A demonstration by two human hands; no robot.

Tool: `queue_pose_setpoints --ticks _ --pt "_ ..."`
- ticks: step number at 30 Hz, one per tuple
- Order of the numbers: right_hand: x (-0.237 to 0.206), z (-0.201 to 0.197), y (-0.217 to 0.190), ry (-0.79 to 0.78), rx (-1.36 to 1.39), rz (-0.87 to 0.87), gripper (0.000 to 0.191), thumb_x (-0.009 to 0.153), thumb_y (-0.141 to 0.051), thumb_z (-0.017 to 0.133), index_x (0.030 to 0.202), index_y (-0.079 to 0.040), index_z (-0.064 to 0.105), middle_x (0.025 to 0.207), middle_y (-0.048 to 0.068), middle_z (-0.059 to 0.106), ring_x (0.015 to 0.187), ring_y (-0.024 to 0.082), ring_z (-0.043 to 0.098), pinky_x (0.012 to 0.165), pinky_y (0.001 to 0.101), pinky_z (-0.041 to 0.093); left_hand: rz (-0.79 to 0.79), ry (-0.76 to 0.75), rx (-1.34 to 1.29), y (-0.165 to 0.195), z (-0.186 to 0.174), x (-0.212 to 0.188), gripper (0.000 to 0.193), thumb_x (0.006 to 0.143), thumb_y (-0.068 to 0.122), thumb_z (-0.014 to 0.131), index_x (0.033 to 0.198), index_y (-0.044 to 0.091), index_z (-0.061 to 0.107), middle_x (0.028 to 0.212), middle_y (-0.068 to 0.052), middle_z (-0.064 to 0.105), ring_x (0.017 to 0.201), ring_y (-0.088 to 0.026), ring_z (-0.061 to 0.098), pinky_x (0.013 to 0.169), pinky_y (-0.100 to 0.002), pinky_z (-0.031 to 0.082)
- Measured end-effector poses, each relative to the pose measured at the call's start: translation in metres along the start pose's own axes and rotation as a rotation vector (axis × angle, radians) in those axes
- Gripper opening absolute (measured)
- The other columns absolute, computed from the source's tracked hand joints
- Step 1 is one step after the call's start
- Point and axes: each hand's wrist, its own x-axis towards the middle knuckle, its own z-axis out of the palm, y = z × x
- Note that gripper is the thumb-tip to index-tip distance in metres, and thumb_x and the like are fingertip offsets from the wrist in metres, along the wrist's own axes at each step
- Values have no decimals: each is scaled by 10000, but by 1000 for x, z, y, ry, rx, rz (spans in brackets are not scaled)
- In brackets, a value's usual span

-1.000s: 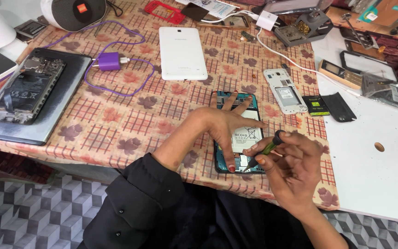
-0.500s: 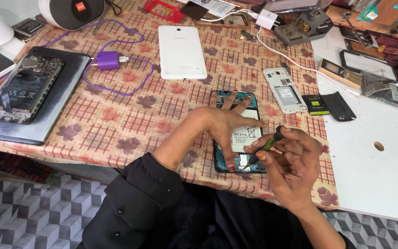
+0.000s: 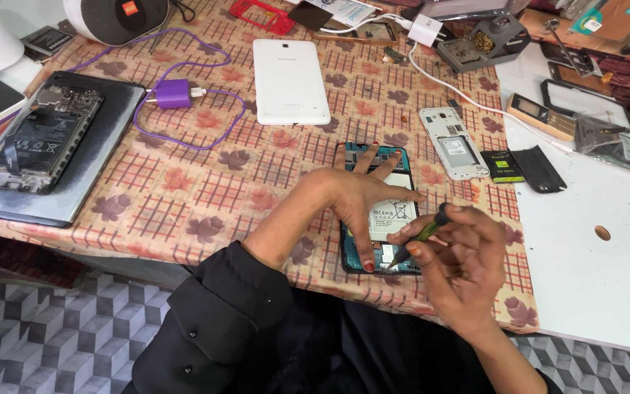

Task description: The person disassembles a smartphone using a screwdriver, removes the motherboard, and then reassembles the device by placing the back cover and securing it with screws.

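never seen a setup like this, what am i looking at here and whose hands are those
One picture, from a camera worn on a person's head, looking down at their own hands. The left hand presses flat on an opened phone with its back off. The right hand holds a small screwdriver, tip at the phone's lower edge. On the patterned tablecloth also lie a white tablet, a purple charger, a second opened white phone and a dismantled device on a grey mat.

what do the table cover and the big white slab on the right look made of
The leaf-patterned checked table cover looks like thin vinyl or oilcloth: it lies flat, drapes over the front edge and shows a soft sheen. The white flat board looks like painted wood or rigid plastic, matte, with a crisp edge and a round drilled hole; which one is unclear.
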Motion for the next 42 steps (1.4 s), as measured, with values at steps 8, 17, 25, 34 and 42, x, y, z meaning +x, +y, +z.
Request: queue_pose_setpoints --ticks 8,17,25,34,42 --pt "1 1 3 7 -31 -41 580 997 127 599 1469 -70 326 1141 197 649 1054 271 731 935 388 660 -14 -7 0 2 -1 -1 1576 201 645 951 1593 527 223 1717 -180 -126 1522 -532 -212 1062 -877 -65" --pt "12 -5 -10 -249 -167 -96 617 949 128 609 1448 -49 291 1199 202 633 1095 289 723 897 338 624 -2 0 -4 1 1 0 1572 206 633 960 1588 531 219 1712 -175 -131 1521 -520 -221 1062 -871 -72" --pt "4 -2 -3 -197 -447 -92 668 865 -46 858 1324 -96 375 1098 68 704 969 152 775 812 242 638 3 22 4 0 -1 -2 1552 226 602 979 1586 534 235 1716 -182 -106 1522 -531 -185 1074 -865 -62" --pt "15 -16 5 -211 -131 -224 670 918 39 720 1328 -75 202 1216 72 618 888 220 735 789 259 632 -4 3 13 4 -2 -4 1555 245 606 981 1596 518 217 1713 -187 -107 1520 -519 -214 1082 -858 -74" --pt "15 -24 5 -304 -55 -74 507 863 94 630 1262 -28 342 1091 262 643 997 375 746 818 419 663 -5 1 4 3 -2 -5 1545 252 593 987 1590 509 221 1712 -186 -116 1521 -504 -221 1086 -844 -97"
